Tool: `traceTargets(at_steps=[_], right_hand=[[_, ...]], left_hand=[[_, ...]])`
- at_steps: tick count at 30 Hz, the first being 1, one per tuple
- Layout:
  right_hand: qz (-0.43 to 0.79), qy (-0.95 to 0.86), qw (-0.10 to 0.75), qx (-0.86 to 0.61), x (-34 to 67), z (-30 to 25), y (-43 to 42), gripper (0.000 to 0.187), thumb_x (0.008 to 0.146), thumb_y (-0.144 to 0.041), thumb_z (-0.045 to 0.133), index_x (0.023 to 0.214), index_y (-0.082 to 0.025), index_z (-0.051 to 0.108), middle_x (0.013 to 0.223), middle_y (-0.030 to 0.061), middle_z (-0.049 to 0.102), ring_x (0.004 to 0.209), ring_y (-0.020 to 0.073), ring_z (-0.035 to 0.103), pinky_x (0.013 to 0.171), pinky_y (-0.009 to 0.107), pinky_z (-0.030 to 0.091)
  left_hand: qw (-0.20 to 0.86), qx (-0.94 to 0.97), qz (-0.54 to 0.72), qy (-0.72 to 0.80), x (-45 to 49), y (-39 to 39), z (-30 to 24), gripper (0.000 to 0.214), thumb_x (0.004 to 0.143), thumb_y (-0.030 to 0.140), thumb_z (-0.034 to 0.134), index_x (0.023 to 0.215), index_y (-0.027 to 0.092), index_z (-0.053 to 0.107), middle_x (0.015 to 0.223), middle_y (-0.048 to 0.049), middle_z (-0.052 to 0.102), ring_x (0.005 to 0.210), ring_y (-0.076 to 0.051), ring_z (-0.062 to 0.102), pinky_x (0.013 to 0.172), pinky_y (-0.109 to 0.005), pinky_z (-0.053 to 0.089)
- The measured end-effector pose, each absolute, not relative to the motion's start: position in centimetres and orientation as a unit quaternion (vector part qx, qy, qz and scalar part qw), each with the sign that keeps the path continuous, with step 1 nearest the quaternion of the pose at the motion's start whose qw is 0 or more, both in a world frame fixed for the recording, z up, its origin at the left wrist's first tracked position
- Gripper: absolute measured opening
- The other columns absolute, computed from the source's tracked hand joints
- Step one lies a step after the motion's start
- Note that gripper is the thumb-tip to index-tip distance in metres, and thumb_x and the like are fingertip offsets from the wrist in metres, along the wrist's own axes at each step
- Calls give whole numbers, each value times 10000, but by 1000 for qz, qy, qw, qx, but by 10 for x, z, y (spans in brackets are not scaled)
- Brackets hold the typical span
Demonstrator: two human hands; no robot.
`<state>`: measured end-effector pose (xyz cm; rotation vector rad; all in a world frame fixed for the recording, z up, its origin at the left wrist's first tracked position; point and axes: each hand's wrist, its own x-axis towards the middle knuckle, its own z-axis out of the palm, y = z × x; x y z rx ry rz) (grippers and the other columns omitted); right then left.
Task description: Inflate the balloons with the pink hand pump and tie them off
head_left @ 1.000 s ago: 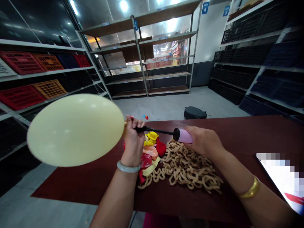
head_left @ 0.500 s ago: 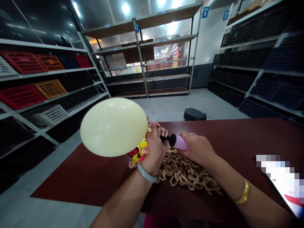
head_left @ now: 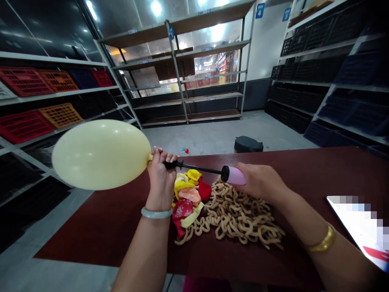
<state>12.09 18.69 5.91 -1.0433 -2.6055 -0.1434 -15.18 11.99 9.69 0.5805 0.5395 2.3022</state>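
Note:
A large pale yellow balloon [head_left: 101, 154], blown up, is fixed by its neck to the nozzle end of a hand pump [head_left: 202, 168]. My left hand [head_left: 162, 166] is closed round the balloon's neck and the pump's black nozzle end. My right hand [head_left: 258, 180] grips the pump's pink barrel; a black rod stretches between the two hands. Below them on the table lies a pile of limp balloons [head_left: 190, 194] in red, yellow and orange. Beside it spreads a heap of tan, curled rope-like loops [head_left: 243, 215], partly under my right hand.
The dark red-brown table [head_left: 304, 174] fills the foreground, with a bright screen-like panel [head_left: 355, 223] at its right. Behind it stand a black stool-like object [head_left: 247, 144], metal shelves [head_left: 212, 97] and racks of crates [head_left: 60, 115]. A small red item [head_left: 186, 151] lies on the floor.
My left hand has moved left with the balloon, drawing the pump out so its rod shows long. The limp balloons are now uncovered. My right hand has shifted slightly.

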Motion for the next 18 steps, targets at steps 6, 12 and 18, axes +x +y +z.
traceTargets(at_steps=[6,12,18], right_hand=[[-60,-913,139,-379,117,60,176,355,756,-487,554,994,-224,555,815,53,683,717,230,631,563,301,311],[-39,-912,163,-375,105,59,163,427,750,-506,563,1077,-233,537,872,57,688,783,243,636,596,301,341],[-21,-911,161,-379,105,58,169,346,780,-527,528,978,-246,561,836,32,690,721,204,631,555,285,316]], left_hand=[[368,208,881,212,-106,127,83,182,880,209,562,725,158,481,485,81,274,428,-47,300,453,-190,282],[416,227,849,232,-47,126,71,227,840,309,622,730,179,472,510,78,269,432,-53,314,466,-199,295],[421,238,843,235,-75,129,79,215,850,263,610,710,172,474,504,75,274,433,-59,325,474,-208,308]])
